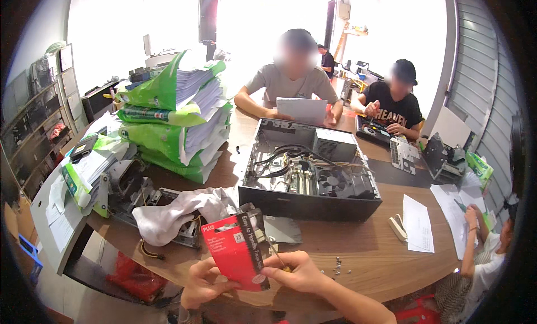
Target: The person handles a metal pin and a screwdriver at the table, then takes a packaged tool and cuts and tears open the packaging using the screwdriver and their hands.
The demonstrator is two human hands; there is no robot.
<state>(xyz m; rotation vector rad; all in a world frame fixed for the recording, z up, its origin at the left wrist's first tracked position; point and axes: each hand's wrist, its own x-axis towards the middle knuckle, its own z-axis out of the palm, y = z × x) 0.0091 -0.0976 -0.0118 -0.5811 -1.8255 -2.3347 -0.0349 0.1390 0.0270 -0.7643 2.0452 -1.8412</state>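
Note:
In front of me, above the table's near edge, is a red and black cardboard package (232, 251), tilted, with printed text on its face. My left hand (202, 285) grips its lower left side between thumb and fingers. My right hand (296, 272) is closed at the card's lower right edge, pinching a small screwdriver (286, 267) with a yellowish handle and thin metal shaft. Whatever lies behind the card is mostly hidden. Beyond the package stands an opened black computer case (307, 205), its fan, cables and boards exposed. Several small screws (337, 266) lie right of my right hand.
A whitish cloth (179, 212) covers metal parts at left, below tall stacks of paper in green wrappers (162, 139). White sheets (418, 223) lie at right. Across the wooden table (386, 251), one person holds a grey panel (302, 109); another works on a device. Someone sits at right.

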